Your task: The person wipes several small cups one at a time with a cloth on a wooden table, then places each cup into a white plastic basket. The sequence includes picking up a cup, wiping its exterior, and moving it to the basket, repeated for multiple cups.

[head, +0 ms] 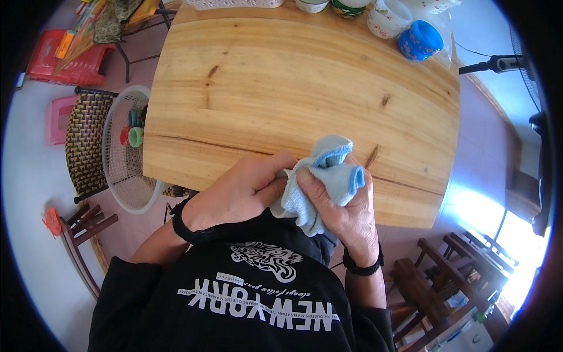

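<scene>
Close to my body, at the near edge of the wooden table (pixel 281 101), both hands meet. My right hand (pixel 345 211) grips a bunched pale blue towelling cloth (pixel 314 189) with a brighter blue hem, thumb pressed on top. From the other side, my left hand (pixel 246 187) pinches a pale, thin-edged object (pixel 279 208). The cloth wraps against that object and hides most of it, so I cannot tell exactly what it is.
Along the table's far edge stand a blue flowered cup (pixel 421 40), a white flowered cup (pixel 389 18) and bowls. Left of the table, a perforated plastic basket (pixel 127 185) holds several cups, beside a woven chair (pixel 88 141). Wooden stools (pixel 422 286) stand at lower right.
</scene>
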`<state>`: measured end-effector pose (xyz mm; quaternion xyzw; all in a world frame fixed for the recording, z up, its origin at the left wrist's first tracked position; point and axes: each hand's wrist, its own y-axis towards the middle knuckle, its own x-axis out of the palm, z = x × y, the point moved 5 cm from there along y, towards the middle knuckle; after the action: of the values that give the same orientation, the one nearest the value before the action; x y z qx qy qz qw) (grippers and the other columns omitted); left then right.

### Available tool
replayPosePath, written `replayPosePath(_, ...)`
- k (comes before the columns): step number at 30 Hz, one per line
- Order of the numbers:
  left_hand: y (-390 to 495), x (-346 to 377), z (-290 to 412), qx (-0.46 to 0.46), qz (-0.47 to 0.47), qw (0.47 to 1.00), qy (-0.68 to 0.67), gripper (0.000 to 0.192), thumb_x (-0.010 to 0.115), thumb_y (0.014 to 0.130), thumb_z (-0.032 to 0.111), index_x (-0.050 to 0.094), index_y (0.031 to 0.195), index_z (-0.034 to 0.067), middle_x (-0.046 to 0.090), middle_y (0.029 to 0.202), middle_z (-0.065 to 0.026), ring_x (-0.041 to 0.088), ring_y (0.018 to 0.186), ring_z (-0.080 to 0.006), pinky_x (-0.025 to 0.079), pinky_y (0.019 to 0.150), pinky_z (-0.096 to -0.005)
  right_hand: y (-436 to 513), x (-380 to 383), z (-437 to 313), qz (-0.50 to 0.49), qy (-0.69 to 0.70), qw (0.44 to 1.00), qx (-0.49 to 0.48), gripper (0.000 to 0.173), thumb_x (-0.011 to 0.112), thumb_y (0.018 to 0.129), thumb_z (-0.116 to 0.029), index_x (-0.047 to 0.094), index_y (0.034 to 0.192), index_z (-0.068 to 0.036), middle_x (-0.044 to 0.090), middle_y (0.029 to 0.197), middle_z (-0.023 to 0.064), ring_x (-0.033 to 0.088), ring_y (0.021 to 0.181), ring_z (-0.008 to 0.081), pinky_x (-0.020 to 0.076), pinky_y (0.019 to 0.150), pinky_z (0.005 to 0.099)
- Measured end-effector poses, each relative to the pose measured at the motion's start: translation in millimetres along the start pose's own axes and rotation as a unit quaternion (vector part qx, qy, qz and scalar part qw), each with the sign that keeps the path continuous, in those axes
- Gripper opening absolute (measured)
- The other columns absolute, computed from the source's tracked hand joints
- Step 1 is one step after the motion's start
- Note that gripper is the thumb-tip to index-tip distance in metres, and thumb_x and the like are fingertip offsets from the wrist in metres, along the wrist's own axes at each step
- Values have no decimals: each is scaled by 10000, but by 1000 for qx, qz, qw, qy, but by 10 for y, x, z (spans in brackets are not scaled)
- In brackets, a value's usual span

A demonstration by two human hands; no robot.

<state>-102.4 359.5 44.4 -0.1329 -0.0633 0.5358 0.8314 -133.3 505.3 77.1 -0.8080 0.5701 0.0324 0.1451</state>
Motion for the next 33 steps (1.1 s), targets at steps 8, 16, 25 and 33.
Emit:
replayPosePath(8,-35,2,217,35,-35,998,-29,225,508,904,-3,560,1122,16,644,944,-144,635,899,-243,479,799,-305,-19,-26,113,39,121,989,76,212,714,853,-193,658,909,4,688,783,74,639,723,120,510,643,276)
replayPosePath(16,-66,-174,175,47,61,990,-114,203,525,926,72,566,1113,6,641,976,-55,618,873,-108,488,763,-238,-125,-60,215,153,183,966,98,112,670,884,-115,640,931,-18,641,852,25,586,771,81,502,682,257)
replayPosePath(25,-21,-95,94,-34,62,993,-94,269,445,923,-22,496,1184,16,600,1015,-38,585,878,-96,480,754,-224,-95,2,27,66,-12,991,-113,291,762,793,-166,624,983,4,637,861,101,610,746,188,497,665,300)
replayPosePath(33,-108,-127,193,-37,-48,985,-159,479,475,880,52,337,1335,-4,497,1207,-122,512,1104,-171,424,929,-279,-164,-32,166,117,146,981,47,332,706,862,-196,555,1103,-25,593,970,16,535,879,109,453,783,254)
